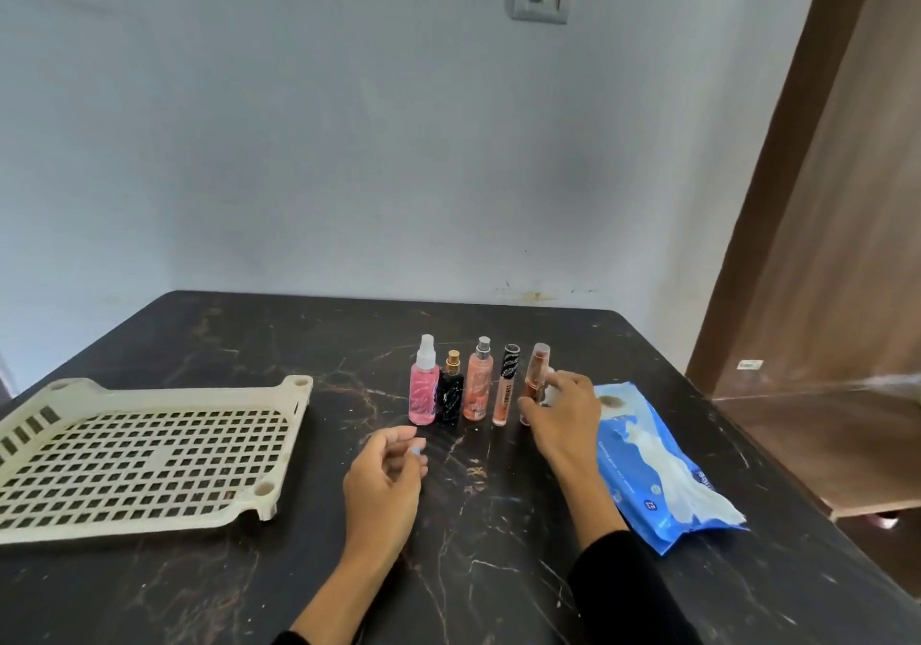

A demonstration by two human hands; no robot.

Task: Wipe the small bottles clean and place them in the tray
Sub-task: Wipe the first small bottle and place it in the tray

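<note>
five small bottles in a row, right hand on the end one

on the dark marbled table (249, 345) five small bottles stand upright in a row, close beside one another, near the middle of the far half. from the person's left they are a pink spray bottle (424, 392) with a clear cap, a short black bottle (451, 395) with a gold top, a peach spray bottle (477, 390) with a grey top, a slim tube (505, 392) with a black patterned cap, and a clear-capped orange bottle (537, 375) at the right end.

the right hand (560, 412) is at that last bottle — thumb and fingers curl around its lower part, so it appears gripped, though the base is hidden behind the fingers and whether it stands on the table cannot be told. a bit of something white shows at the fingers behind the bottle; what it is cannot be told.

the left hand (386, 475) hovers low over the table in front of the row, fingers loosely curled inward, holding nothing that can be seen.

the cream perforated tray (294, 405) lies flat on the left side of the table, well apart from the bottles, with none of them in it. a blue pack of wipes (628, 450) lies just to the right of the right hand — a white wipe (663, 465) hangs out of it.
</note>
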